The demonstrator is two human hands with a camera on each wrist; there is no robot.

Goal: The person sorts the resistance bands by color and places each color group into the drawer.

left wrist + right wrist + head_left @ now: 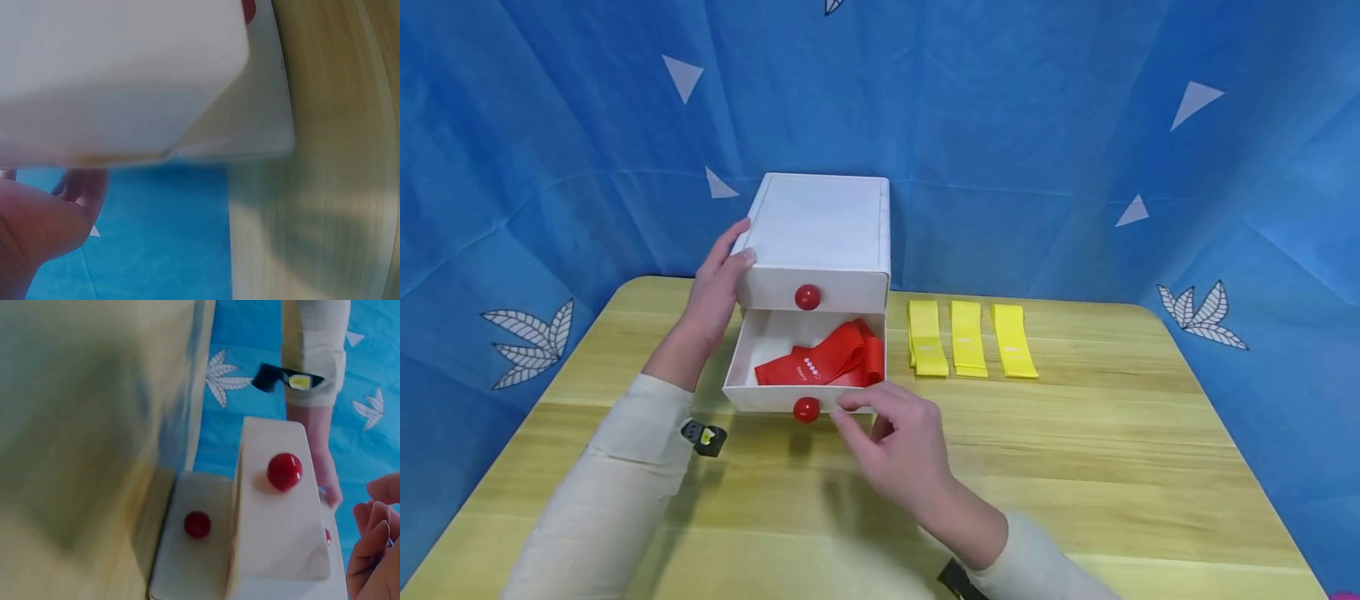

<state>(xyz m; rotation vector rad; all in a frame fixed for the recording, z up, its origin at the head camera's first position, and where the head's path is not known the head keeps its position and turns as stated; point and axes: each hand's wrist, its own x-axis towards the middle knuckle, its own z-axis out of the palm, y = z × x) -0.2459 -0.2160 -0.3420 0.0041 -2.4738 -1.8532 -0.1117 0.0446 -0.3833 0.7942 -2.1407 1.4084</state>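
Note:
A small white drawer cabinet (820, 221) stands on the table, with its middle drawer (748, 354) pulled out. Inside that drawer lie folded red bands (820, 358) with white print. My left hand (711, 292) rests against the cabinet's upper left side, thumb near the top front edge. Close to the right end of the pulled-out drawer's front is my right hand (902, 437), its fingers loosely bent, thumb and forefinger apart and nothing between them. A round red knob (285, 472) sits on that drawer's front.
Three folded yellow bands (968, 339) lie in a row right of the cabinet. Below the pulled-out drawer is a closed drawer with a red knob (197, 524). A blue patterned cloth (1000, 150) hangs behind the wooden table (1112, 467).

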